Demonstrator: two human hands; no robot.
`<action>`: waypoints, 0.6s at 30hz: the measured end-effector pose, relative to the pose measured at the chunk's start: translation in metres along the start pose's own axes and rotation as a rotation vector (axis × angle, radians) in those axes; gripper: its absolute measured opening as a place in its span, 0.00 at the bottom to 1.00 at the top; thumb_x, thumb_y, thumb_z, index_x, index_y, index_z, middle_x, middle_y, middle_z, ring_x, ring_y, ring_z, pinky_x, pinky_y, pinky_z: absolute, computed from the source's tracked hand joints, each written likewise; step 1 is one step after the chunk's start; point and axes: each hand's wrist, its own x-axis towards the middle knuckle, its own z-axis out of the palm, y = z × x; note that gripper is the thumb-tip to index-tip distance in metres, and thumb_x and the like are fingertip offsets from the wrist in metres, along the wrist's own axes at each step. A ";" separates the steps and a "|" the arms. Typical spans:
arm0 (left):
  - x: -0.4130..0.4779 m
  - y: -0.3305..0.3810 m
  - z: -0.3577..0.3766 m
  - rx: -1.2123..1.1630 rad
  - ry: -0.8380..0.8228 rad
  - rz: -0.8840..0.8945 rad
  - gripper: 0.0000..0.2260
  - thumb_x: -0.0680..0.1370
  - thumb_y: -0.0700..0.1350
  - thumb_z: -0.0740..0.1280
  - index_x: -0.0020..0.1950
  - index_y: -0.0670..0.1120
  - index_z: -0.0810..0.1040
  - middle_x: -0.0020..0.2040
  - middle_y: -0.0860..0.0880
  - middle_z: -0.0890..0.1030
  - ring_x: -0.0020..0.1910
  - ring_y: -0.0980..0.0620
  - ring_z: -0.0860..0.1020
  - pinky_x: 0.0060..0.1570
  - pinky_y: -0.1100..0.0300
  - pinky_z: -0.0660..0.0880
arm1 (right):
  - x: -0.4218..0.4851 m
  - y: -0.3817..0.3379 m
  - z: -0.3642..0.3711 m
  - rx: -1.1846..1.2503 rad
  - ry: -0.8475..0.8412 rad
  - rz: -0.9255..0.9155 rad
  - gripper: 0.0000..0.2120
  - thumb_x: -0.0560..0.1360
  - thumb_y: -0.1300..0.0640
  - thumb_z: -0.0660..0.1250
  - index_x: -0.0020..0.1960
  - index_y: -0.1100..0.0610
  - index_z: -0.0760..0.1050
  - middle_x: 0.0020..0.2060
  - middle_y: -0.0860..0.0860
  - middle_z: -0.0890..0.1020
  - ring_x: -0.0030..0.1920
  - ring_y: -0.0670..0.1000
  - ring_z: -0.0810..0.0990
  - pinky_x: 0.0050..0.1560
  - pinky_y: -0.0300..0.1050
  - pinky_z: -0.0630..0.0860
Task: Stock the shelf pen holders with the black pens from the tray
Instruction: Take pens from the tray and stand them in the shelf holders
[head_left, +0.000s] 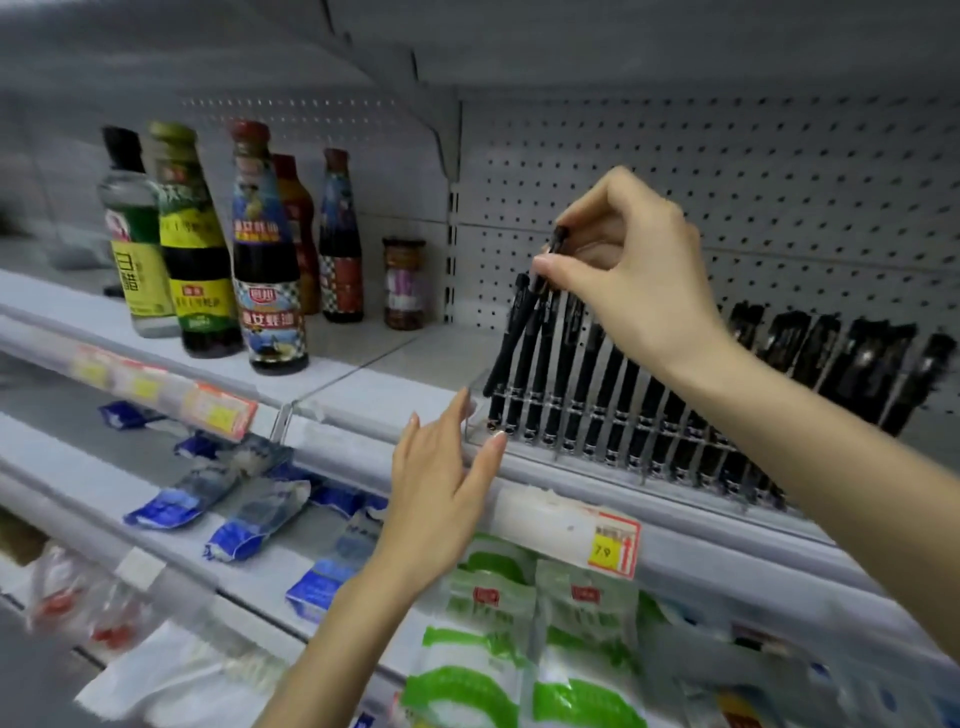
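Note:
A clear acrylic pen holder (475, 426) stands on the shelf edge, filled with a long row of upright black pens (592, 384). My right hand (628, 265) pinches the top of one black pen (524, 343) at the row's left end; the pen's lower end sits in the holder. My left hand (441, 478) has straight fingers, and its fingertips touch the holder's left front corner. More black pens (872, 358) stand further right. No tray is in view.
Sauce bottles (265, 260) and a small jar (404, 283) stand on the same shelf to the left. A pegboard back wall (727, 171) rises behind the pens. Blue (244, 525) and green packets (519, 623) fill the lower shelves, with price tags (613, 548) on the rail.

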 end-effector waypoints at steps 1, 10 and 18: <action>0.000 -0.001 0.000 0.012 -0.009 0.002 0.36 0.73 0.71 0.44 0.77 0.53 0.56 0.73 0.56 0.67 0.75 0.51 0.58 0.74 0.57 0.44 | 0.002 0.000 0.000 0.002 0.018 0.001 0.12 0.70 0.60 0.75 0.44 0.56 0.71 0.40 0.48 0.80 0.42 0.47 0.81 0.47 0.46 0.80; 0.000 -0.001 0.000 0.042 -0.004 0.000 0.37 0.73 0.71 0.43 0.77 0.54 0.55 0.73 0.56 0.67 0.75 0.53 0.56 0.74 0.59 0.45 | 0.008 -0.004 0.007 -0.149 -0.088 -0.007 0.11 0.71 0.59 0.74 0.46 0.57 0.72 0.40 0.48 0.80 0.43 0.47 0.81 0.47 0.41 0.78; 0.000 0.002 -0.002 0.006 -0.009 -0.029 0.37 0.71 0.71 0.43 0.76 0.55 0.57 0.71 0.57 0.68 0.75 0.53 0.56 0.69 0.66 0.43 | 0.012 -0.007 0.020 -0.308 -0.236 -0.041 0.08 0.73 0.57 0.72 0.47 0.57 0.74 0.42 0.51 0.79 0.44 0.49 0.79 0.49 0.46 0.78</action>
